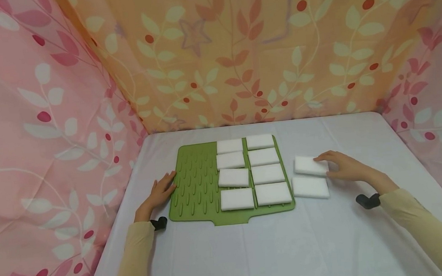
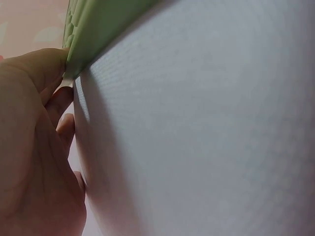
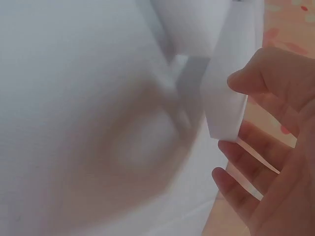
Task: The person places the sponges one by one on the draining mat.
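A green silicone drying mat [image 1: 193, 186] with raised oval ridges lies on the table. Several white sponges [image 1: 237, 199] sit on it in two columns. My left hand [image 1: 162, 191] touches the mat's left edge; in the left wrist view the thumb [image 2: 45, 66] is against the green rim. To the right of the mat are two more white sponges. My right hand [image 1: 344, 166] pinches the right end of the farther sponge [image 1: 306, 165], between thumb and fingers in the right wrist view. The nearer sponge [image 1: 310, 187] lies just in front of it.
A white cloth [image 1: 228, 255] covers the table. Orange patterned fabric [image 1: 239, 61] hangs behind it, with pink fabric [image 1: 53, 135] on both sides. Each wrist carries a black camera mount [image 1: 367, 201]. The mat's tab [image 1: 231, 221] points toward me.
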A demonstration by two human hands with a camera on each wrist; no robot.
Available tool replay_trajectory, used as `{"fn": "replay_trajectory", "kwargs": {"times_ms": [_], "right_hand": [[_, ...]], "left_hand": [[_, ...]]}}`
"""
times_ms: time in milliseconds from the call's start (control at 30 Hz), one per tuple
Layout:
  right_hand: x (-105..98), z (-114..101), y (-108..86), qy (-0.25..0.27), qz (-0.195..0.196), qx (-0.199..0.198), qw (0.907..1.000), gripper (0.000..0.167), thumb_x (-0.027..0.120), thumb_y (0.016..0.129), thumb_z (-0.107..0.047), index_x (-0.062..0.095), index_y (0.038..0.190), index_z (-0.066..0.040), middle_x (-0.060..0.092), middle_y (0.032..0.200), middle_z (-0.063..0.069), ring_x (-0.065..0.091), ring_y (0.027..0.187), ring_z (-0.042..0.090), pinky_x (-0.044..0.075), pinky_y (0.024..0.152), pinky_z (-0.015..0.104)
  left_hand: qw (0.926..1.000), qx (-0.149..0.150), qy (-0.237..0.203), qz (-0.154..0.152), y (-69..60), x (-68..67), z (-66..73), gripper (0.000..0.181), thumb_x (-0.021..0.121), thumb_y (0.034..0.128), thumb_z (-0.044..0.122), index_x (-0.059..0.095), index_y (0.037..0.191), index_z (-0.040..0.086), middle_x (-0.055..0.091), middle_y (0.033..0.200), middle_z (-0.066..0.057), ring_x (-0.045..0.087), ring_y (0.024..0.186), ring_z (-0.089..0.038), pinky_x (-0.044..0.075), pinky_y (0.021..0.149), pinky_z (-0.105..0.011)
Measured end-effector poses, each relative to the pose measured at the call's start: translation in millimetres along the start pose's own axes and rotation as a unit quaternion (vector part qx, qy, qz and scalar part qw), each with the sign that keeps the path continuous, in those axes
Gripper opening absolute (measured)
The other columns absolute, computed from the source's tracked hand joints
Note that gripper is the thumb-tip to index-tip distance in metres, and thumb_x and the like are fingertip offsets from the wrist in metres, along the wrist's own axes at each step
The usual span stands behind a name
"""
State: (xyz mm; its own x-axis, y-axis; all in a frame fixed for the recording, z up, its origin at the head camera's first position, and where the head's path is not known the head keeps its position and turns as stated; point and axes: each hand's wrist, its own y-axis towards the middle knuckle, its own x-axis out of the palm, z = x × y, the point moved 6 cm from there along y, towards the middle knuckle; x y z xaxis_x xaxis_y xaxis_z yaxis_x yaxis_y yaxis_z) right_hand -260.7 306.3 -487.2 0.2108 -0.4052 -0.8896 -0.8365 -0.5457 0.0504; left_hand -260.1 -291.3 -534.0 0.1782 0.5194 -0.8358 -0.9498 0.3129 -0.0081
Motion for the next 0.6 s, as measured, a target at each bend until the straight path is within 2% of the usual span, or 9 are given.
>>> {"fn": "replay_trajectory", "kwargs": {"times_ms": [133,300,600], "right_hand": [[-5,-3,4.4,0.013,-0.001,0.007,0.9999,0.051,0.071,0.079,-0.009,0.055,0.127,-0.010,0.051,0.124,0.015,0.044,0.116,0.037,0.037,0.092,0.060],[-12,-11,12.4,0.001,0.008,-0.009,0.9999,0.050,0.071,0.079,-0.008,0.056,0.127,-0.008,0.052,0.123,0.016,0.046,0.114,0.036,0.039,0.091,0.059],[-19,-30,38.0,-0.004,-0.002,-0.014,0.9999,0.049,0.069,0.081,-0.013,0.055,0.129,-0.011,0.051,0.126,0.014,0.044,0.117,0.035,0.039,0.092,0.057]], "left_hand": [[1.0000,0.000,-0.004,0.004,0.6,0.0,0.3,0.055,0.046,0.0978,0.021,0.026,0.146,0.004,0.027,0.149,-0.020,0.017,0.138,-0.040,-0.001,0.105,-0.065],[1.0000,-0.004,-0.006,0.002,1.5,-0.5,3.0,0.055,0.047,0.0974,0.021,0.026,0.146,0.004,0.027,0.149,-0.019,0.017,0.139,-0.039,-0.001,0.106,-0.065],[0.9999,-0.010,-0.001,-0.003,-0.3,-1.2,3.8,0.056,0.047,0.0975,0.021,0.025,0.146,0.004,0.027,0.149,-0.020,0.017,0.139,-0.039,-0.001,0.106,-0.064]]}}
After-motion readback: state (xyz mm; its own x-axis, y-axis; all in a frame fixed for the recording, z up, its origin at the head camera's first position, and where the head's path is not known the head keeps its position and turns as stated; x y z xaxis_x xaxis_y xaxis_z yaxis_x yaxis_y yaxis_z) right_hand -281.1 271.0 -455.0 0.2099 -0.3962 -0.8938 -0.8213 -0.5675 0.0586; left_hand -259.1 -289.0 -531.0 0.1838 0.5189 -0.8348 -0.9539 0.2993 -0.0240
